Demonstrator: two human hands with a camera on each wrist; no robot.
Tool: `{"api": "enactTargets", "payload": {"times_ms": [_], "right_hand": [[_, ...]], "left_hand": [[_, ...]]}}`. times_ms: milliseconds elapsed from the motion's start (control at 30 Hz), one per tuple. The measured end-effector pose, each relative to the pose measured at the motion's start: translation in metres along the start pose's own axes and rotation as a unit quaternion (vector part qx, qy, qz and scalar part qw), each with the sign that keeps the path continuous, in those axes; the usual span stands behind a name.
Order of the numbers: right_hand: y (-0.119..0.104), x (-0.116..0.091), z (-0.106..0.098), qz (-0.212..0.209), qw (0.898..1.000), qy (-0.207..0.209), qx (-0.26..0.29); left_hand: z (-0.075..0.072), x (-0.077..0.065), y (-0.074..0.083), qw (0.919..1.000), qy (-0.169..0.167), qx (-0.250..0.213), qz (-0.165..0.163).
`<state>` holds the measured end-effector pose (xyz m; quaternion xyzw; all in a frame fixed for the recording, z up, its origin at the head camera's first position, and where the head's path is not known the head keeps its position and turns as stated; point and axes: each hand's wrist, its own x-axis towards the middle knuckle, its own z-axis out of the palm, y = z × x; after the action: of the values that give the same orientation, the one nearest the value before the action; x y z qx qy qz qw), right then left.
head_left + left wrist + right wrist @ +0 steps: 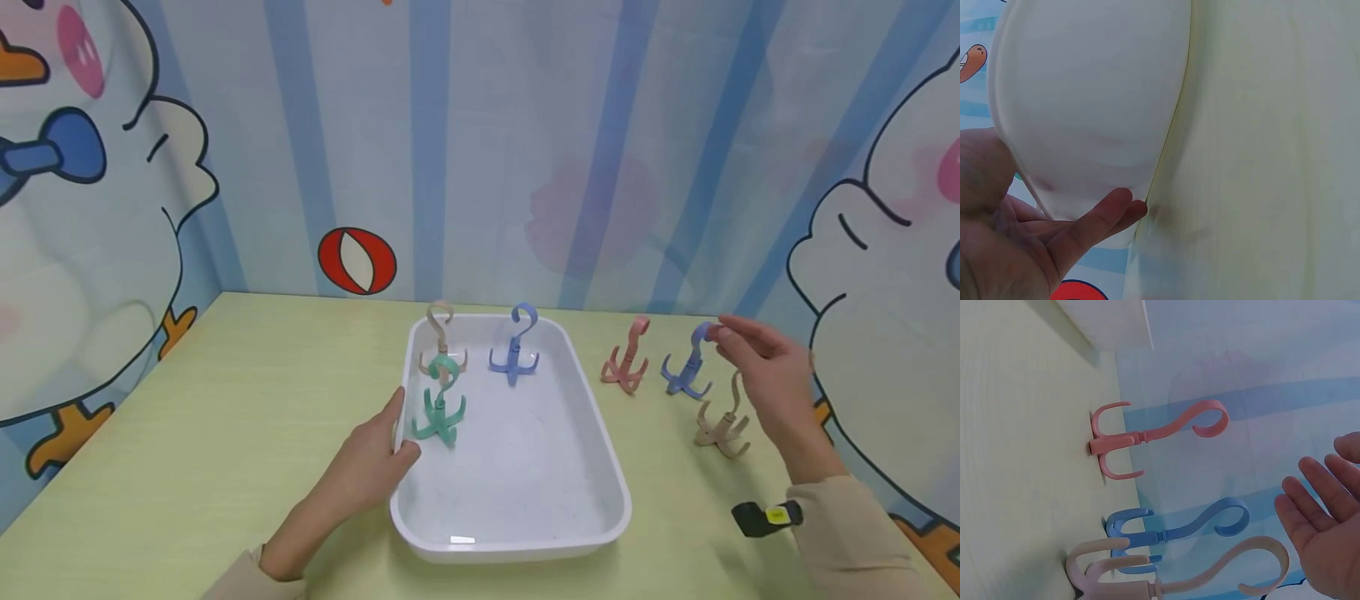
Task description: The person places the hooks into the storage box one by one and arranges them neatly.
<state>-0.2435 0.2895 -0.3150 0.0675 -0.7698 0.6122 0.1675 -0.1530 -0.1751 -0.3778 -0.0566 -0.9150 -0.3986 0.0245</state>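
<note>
My left hand (371,458) holds the left side of a white plastic tray (517,546), thumb over the rim. In the left wrist view its fingers lie along the tray's outer wall (1097,94). Inside the tray stand a beige hook (442,333), a green hook (440,417) and a blue hook (514,354), each with several prongs. My right hand (772,379) is beside the curled top of another blue hook (686,375) on the table. The right wrist view shows its fingers extended, apart from that blue hook (1204,522).
A pink hook (624,367) stands on the table right of the tray. Another beige hook (723,433) stands below the right hand. The pale yellow table (225,433) meets a striped cartoon curtain (487,150) at its back edge. A black strap end (765,517) hangs at the right cuff.
</note>
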Motion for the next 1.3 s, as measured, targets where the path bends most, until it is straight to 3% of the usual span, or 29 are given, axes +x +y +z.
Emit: {"api": "enactTargets", "payload": {"times_ms": [200, 333, 433, 633, 833, 933, 1000, 1067, 1300], "right_hand": [[0.000, -0.001, -0.005, 0.035, 0.993, 0.116, 0.010], [0.002, 0.001, -0.008, 0.051, 0.986, 0.152, 0.050], [0.005, 0.002, -0.010, 0.061, 0.984, 0.165, 0.030], [0.016, 0.001, -0.014, 0.094, 0.983, 0.147, -0.063], [0.033, -0.003, -0.020, 0.093, 0.984, 0.092, -0.119], [0.042, -0.004, -0.024, 0.095, 0.990, 0.067, -0.084], [0.046, -0.004, -0.026, 0.102, 0.993, 0.058, -0.029], [0.050, -0.004, -0.027, 0.112, 0.992, 0.054, 0.014], [0.059, -0.008, -0.027, 0.118, 0.989, 0.042, 0.077]], "left_hand": [[0.000, 0.000, 0.000, 1.0000, 0.002, 0.002, 0.004], [-0.001, -0.001, 0.001, 1.0000, 0.001, -0.002, 0.006], [-0.001, -0.002, 0.001, 1.0000, 0.002, -0.003, 0.008], [0.000, -0.002, 0.001, 1.0000, 0.004, 0.000, 0.009], [-0.001, -0.002, 0.001, 0.9999, 0.005, 0.000, 0.010], [-0.001, -0.002, 0.001, 1.0000, 0.005, 0.000, 0.009], [-0.001, -0.002, 0.001, 1.0000, 0.005, 0.000, 0.009], [-0.001, -0.002, 0.001, 0.9999, 0.006, 0.000, 0.009], [0.000, -0.001, 0.000, 1.0000, 0.004, -0.001, 0.006]]}}
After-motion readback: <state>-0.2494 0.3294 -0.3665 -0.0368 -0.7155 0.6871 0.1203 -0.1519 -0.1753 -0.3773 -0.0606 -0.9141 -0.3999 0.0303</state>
